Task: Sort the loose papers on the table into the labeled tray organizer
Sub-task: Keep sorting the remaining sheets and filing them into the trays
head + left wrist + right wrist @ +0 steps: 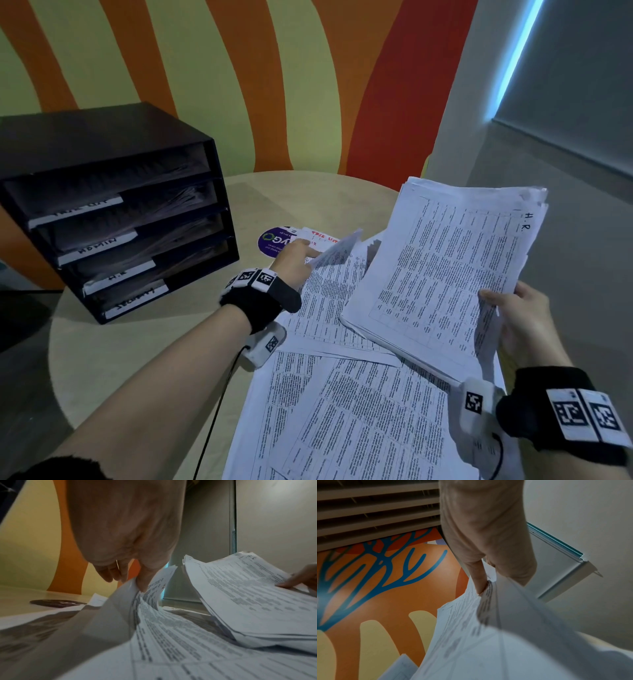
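Observation:
Printed sheets (346, 411) lie spread over the right half of the round table (137, 349). My left hand (296, 262) pinches the far corner of one sheet (337, 248) and curls it up off the pile; the left wrist view shows the thumb (143, 582) on that lifted sheet (154, 588). My right hand (520, 315) grips a thick stack of papers (452, 260) marked "H.R." by its near right edge, tilted above the pile. In the right wrist view the thumb (479, 580) presses on this stack (471, 622). The black tray organizer (120, 209) stands at the left with white labels.
A purple round sticker (274, 241) and a small white card with red writing (318, 238) lie on the table beyond the left hand. The striped orange and yellow wall (239, 85) rises behind. The organizer's trays hold papers.

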The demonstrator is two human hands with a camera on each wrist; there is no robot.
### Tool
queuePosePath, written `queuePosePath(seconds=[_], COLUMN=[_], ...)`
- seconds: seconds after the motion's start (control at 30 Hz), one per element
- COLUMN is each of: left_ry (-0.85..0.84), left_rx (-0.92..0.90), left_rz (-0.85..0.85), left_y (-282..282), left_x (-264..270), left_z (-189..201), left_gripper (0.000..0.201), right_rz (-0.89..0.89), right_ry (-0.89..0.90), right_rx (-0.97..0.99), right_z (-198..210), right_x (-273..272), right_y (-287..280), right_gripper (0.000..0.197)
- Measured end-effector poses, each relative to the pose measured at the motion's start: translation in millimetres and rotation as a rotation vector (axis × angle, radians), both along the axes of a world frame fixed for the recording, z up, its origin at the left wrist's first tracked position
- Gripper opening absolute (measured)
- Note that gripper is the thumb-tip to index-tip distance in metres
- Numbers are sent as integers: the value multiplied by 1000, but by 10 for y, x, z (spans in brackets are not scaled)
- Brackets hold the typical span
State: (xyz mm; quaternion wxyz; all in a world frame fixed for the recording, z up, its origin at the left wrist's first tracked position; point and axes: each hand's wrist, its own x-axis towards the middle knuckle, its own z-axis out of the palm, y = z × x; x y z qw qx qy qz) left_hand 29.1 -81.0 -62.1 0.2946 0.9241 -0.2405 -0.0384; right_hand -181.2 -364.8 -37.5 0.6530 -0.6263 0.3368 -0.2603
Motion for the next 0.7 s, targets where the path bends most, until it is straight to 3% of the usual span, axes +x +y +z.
queuePosePath(seconds=[0.1,0.23,0.33,0.4,0.43,0.47,0.53,0.57,0.7], left_ry=[-66,-83,-122,-75,-57,-27,45,78,112], left_rx=[-272,-784,-1004,-1093,-1092,-1054,-987,-949,-651], left_rz=[140,519,514,476,456,441,347,305,178], left_y=[4,214,438,453,411,327,151,70,-217], left_x=[-53,107,219,195,141,71,-60,-136,-427], left_z=[30,401,767,928,981,1006,949,901,736], left_gripper=[33,26,34,28,19,30,13,15,17], right_rz=[6,8,11,33,48,62,96,121,248], right_ry=[6,17,37,45,42,37,20,9,-45], right_rx=[-1,-11,-27,-32,-34,-38,-48,-47,-33], right_z=[20,60,83,117,140,176,244,273,376], right_x=[-20,-54,-76,-86,-86,-86,-78,-71,-72], right_y=[24,68,103,133,155,191,271,308,458], right_gripper=[29,33,31,28,26,24,23,23,19])
